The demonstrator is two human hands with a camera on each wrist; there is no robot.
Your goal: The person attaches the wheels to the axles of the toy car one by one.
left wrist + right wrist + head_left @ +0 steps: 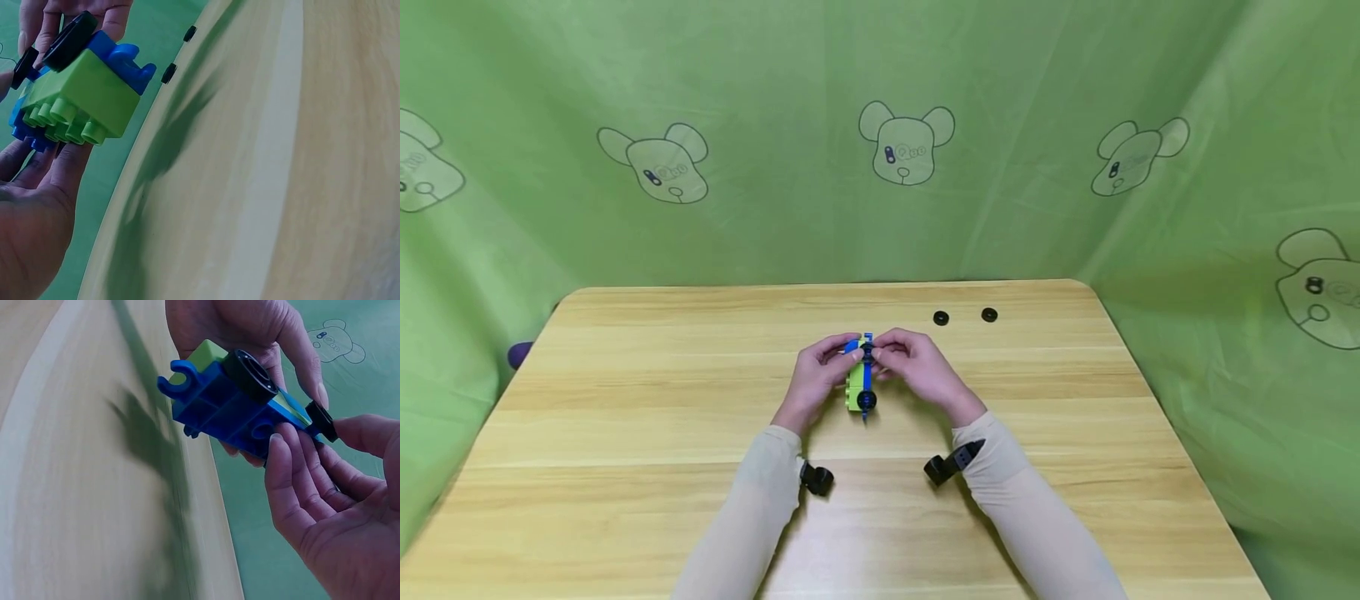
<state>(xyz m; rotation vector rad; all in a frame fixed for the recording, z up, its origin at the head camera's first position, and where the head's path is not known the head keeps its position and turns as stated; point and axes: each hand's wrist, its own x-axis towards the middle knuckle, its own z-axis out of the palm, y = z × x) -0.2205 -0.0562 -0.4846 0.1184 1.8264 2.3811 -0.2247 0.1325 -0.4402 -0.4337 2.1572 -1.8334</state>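
Observation:
A toy car of bright green studded blocks on a blue chassis (215,412) is held up above the table on its side. My left hand (817,372) grips its block side, and the left thumb lies near the farther wheel. With my right hand (917,365), I pinch that black wheel (322,421) at the chassis end: thumb on its outer face, fingers against the chassis underside. A second black wheel (251,376) sits on the nearer axle, beside a blue hook-shaped coupling (179,381). Whether the pinched wheel is fully seated cannot be seen.
Two loose black wheels, one left (941,318) and one right (989,315), lie near the far edge of the wooden table (625,500). Green cloth (775,225) with printed bear heads hangs behind and beside the table.

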